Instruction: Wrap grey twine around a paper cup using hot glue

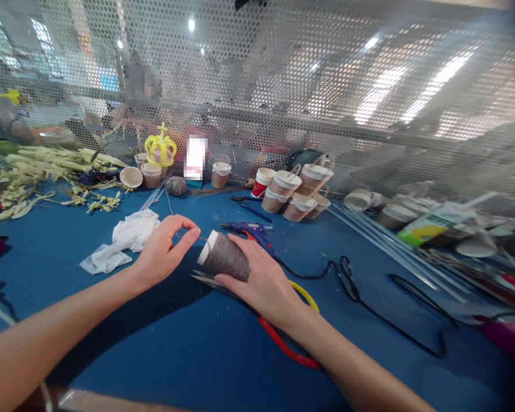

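My right hand [270,280] is wrapped round a paper cup [228,256] that lies tilted on its side, its white rim toward the left. Grey yarn winds closely around most of the cup's wall. My left hand [165,252] pinches a strand of that yarn, thumb against forefinger; the strand runs on to the cup's rim. A grey yarn ball [175,185] sits behind, with a thread leading toward my left hand. Under the cup and right hand lie scissors [283,343] with red and yellow handles, partly hidden.
A blue glue gun [251,229] with a black cord lies just behind the cup. Crumpled white plastic [135,232] is beside my left hand. Several wrapped cups [298,197] stand near the mesh screen [249,86]. Clear sticks [386,246] lie rightward; pale plant-like craft pieces [60,166] lie leftward.
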### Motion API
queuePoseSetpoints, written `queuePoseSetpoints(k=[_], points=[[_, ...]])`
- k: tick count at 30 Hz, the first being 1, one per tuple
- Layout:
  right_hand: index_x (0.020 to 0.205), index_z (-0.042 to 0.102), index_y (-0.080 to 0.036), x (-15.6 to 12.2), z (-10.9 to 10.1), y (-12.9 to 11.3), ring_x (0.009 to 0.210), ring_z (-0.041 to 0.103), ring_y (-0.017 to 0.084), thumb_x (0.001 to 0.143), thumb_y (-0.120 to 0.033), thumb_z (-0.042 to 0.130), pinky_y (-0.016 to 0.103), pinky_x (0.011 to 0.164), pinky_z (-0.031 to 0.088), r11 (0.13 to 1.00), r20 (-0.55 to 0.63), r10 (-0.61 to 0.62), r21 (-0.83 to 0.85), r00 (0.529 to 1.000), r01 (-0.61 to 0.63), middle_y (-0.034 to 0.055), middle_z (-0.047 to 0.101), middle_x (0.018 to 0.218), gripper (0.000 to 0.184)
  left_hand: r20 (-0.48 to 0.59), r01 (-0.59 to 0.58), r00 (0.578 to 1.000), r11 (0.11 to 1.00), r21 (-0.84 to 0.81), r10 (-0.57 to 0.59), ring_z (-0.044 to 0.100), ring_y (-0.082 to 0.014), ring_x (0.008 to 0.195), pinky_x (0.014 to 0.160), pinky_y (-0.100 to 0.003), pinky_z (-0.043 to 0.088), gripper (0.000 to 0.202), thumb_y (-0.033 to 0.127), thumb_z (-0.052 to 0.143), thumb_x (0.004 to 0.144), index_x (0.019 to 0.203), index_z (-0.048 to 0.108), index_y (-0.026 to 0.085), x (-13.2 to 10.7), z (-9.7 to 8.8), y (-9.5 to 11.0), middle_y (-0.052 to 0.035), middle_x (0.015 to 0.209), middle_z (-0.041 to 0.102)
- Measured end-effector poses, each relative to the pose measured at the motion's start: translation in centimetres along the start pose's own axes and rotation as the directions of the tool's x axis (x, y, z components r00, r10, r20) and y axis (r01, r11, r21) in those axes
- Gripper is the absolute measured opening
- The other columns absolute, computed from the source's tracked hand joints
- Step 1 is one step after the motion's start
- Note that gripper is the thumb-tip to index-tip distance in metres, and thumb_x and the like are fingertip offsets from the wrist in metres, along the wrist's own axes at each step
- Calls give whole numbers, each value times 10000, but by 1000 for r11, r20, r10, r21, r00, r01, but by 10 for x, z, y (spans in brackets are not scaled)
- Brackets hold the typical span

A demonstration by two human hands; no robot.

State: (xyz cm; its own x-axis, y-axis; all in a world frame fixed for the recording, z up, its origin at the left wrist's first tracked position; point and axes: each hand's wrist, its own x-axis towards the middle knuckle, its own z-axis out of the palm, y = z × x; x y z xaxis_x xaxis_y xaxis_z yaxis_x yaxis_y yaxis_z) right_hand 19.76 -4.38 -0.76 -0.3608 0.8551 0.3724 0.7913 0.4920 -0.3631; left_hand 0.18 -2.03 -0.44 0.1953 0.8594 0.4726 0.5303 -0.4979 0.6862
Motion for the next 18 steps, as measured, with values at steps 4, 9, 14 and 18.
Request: queuePoseSetpoints(k=[4,9,14,18], points=[[1217,418,-188,0,1,1,1066,500,279,662,-392,640,471,898,392,999,-20,46,8,999,-46,127,532,1154,631,2,4,1000,1000,16,-4,495,-162,761,654,-269,405,212,332,415,839,796,533,162,-3,1,5,-38,787,552],[1210,418,-172,2,-1,0,1077,496,262,673,-417,626,445,903,396,985,-24,135,107,990,-132,123,525,1183,626,-46,-92,994,993,69,95,495,-177,812,736,-305,401,184,330,482,798,812,529,153,-4,0,7,-56,837,552],[1209,414,-154,-1,4,-7,1062,505,250,681,-414,621,424,884,410,975,18,127,180,992,-129,136,523,1168,624,311,120,947,984,-132,-73,552,-198,803,738,-311,431,264,363,567,726,884,578,152,-5,6,7,-39,863,628],[1243,381,-129,4,0,-4,1057,506,240,724,-461,571,410,881,414,982,82,18,184,996,-33,148,525,1157,644,438,264,893,910,-320,-105,578,-195,799,728,-294,454,216,288,563,728,876,601,136,-5,10,2,-32,856,659]])
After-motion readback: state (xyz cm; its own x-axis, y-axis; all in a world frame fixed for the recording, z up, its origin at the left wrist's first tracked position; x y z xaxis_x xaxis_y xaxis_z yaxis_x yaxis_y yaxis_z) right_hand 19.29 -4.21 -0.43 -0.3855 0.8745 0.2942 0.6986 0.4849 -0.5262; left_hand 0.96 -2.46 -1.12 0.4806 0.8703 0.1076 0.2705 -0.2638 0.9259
